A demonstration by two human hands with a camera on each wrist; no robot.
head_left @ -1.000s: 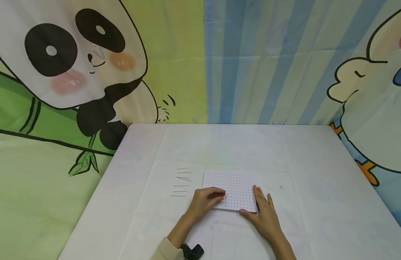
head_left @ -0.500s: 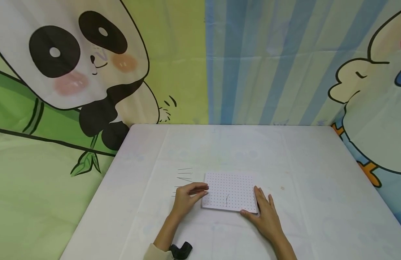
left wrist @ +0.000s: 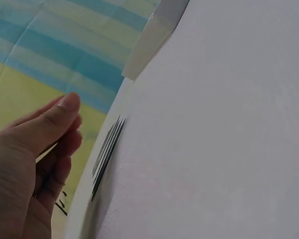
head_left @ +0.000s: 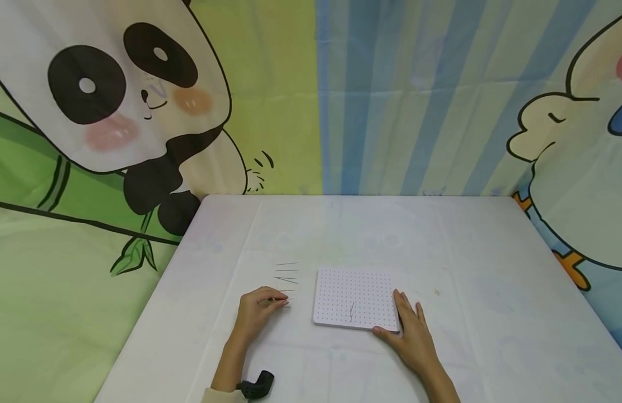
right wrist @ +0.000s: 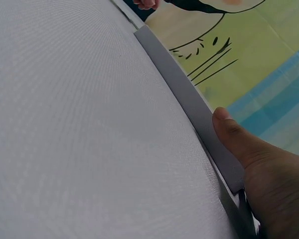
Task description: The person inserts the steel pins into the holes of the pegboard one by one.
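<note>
My left hand (head_left: 260, 311) is over the row of thin dark needle-like sticks (head_left: 286, 271), at its near end. In the left wrist view the thumb and fingers of the left hand (left wrist: 45, 144) are bent softly together, with nothing visible between them; several sticks (left wrist: 108, 154) lie beside it. My right hand (head_left: 414, 341) holds the near right corner of a white dotted pegboard (head_left: 341, 291), thumb at the front edge and fingers along the right side. A few thin sticks (head_left: 352, 311) stand in the board near its front. In the right wrist view the thumb presses the board's edge (right wrist: 184, 104).
A white cloth-covered table (head_left: 381, 235) lies under everything. Behind it hangs a printed curtain (head_left: 381, 101) with a panda and stripes. A black camera mount (head_left: 257, 386) sits on the left wrist.
My left hand has moved left, off the pegboard and over to the loose sticks. Sticks remain standing in the board where it was. The right hand has stayed at the corner.
</note>
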